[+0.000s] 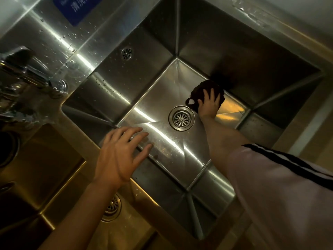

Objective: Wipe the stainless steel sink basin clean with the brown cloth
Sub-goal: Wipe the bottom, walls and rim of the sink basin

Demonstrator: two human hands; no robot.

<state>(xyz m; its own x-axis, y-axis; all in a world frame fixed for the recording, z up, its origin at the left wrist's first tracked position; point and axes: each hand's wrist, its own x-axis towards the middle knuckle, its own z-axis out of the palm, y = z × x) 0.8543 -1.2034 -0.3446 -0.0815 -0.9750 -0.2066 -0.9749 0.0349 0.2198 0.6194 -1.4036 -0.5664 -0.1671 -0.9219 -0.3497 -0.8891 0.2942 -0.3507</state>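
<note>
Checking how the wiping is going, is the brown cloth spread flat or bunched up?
Bunched up. The brown cloth sits as a crumpled wad under the right hand, pressed on the sink basin floor at the far wall.

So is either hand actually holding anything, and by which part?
The right hand presses the cloth flat on the basin floor, fingers spread over its near side. The left hand holds nothing.

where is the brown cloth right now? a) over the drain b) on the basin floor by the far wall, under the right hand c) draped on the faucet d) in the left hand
b: the right hand presses the brown cloth onto the basin floor beside the far wall, clear of the drain; the left hand holds nothing.
</note>
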